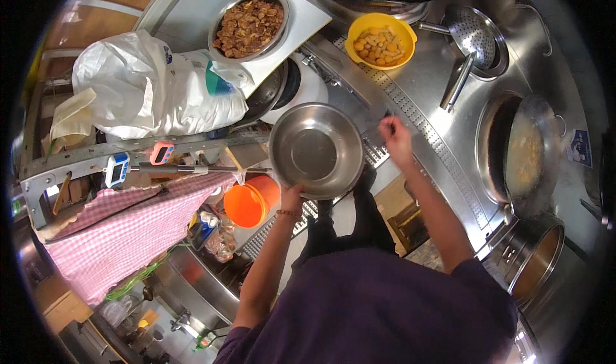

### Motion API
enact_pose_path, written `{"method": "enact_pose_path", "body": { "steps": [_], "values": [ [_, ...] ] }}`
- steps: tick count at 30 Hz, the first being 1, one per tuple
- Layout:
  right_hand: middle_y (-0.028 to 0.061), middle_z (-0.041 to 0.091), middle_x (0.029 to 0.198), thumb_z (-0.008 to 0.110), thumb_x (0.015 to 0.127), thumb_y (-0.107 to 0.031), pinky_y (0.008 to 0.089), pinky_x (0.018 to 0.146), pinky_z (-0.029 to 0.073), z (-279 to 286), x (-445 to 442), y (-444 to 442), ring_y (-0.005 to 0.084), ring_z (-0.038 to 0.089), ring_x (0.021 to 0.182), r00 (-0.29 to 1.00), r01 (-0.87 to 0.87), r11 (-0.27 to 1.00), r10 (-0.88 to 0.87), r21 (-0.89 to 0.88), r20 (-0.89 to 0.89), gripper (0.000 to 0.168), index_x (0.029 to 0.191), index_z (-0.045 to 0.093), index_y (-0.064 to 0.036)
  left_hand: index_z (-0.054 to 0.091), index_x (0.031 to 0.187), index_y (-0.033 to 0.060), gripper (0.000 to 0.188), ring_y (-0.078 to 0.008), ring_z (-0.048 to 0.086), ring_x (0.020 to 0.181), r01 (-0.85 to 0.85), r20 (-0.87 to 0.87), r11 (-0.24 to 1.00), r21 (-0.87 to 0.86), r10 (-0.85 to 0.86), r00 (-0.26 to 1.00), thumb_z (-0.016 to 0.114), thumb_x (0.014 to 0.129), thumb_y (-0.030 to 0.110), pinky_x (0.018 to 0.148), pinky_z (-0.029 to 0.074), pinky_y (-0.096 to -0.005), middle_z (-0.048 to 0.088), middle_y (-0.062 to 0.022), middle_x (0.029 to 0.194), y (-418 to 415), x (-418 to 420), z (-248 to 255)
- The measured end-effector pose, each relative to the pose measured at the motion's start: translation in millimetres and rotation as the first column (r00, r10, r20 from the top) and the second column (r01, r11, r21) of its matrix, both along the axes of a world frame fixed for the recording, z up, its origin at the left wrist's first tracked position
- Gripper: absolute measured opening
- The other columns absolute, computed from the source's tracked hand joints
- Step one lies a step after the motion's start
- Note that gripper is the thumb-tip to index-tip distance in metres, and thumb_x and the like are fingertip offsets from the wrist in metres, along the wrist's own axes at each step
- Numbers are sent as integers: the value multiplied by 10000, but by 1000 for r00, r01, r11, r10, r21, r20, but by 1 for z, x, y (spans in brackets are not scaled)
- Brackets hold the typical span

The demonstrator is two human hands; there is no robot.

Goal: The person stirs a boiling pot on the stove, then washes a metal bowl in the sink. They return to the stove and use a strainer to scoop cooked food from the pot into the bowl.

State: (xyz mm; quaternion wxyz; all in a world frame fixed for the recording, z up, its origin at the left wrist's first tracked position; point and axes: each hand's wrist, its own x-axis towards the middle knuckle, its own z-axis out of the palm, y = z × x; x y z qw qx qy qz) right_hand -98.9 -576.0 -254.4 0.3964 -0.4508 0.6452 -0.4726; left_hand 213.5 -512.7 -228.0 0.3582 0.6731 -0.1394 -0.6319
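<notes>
My left hand [291, 198] grips the near rim of a wide stainless steel bowl [315, 154], thumb on the rim. The bowl's inside faces up and shows bare metal. My right hand [396, 138] is apart from the bowl, to its right, beside the perforated front edge of the steel cooking counter [433, 94]. It is blurred, with its fingers bent, and I cannot tell whether anything is in them.
On the counter stand a yellow colander [351, 32] of pale food pieces, a perforated skimmer [469, 37] and a steaming wok [527, 152]. A pot [544, 258] is at lower right. Left are a bowl of browned meat [250, 25], a plastic bag [159, 85] and an orange bucket [248, 205].
</notes>
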Motion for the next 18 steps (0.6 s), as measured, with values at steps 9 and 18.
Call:
{"method": "enact_pose_path", "body": {
  "steps": [9,18],
  "values": [
    [255,478,1144,722,733,-185,447,923,385,8,112,-19,396,466,1058,793,548,835,-537,-48,-289,560,1176,447,21,97,1449,88,899,-225,455,1133,408,42,819,-404,-429,902,449,653,-137,870,436,-295,409,-114,1314,5,-64,12],
    [138,540,1092,588,759,-83,389,924,411,92,135,96,291,515,1087,775,-365,931,302,-3,-555,390,1144,526,-92,50,1463,75,953,-263,375,1248,379,-80,610,-696,-590,804,401,602,-138,1030,313,-315,323,-144,1382,-24,-12,75]
  ]
}}
